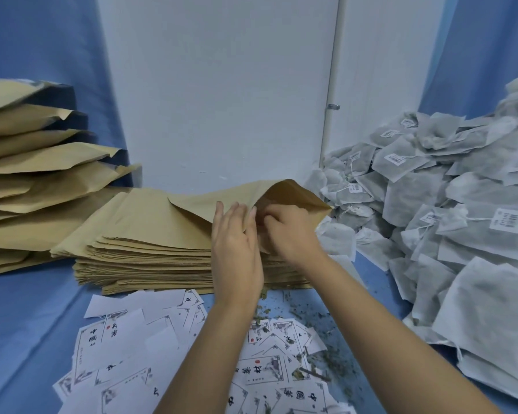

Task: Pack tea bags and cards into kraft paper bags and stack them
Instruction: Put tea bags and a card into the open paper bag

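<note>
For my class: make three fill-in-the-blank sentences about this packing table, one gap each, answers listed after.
The tea bags are piled on the person's ___ side.
The printed cards lie on a ___ cloth.
The left hand and right hand work at the mouth of the ___ paper bag on the flat stack.
Answers: right; blue; top.

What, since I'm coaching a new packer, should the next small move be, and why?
Probably spread the top kraft bag wider open. The left hand lies flat against its flap, the right hand pinches the opening's edge, the mouth gapes only partly, and neither hand holds a tea bag or card.
</note>
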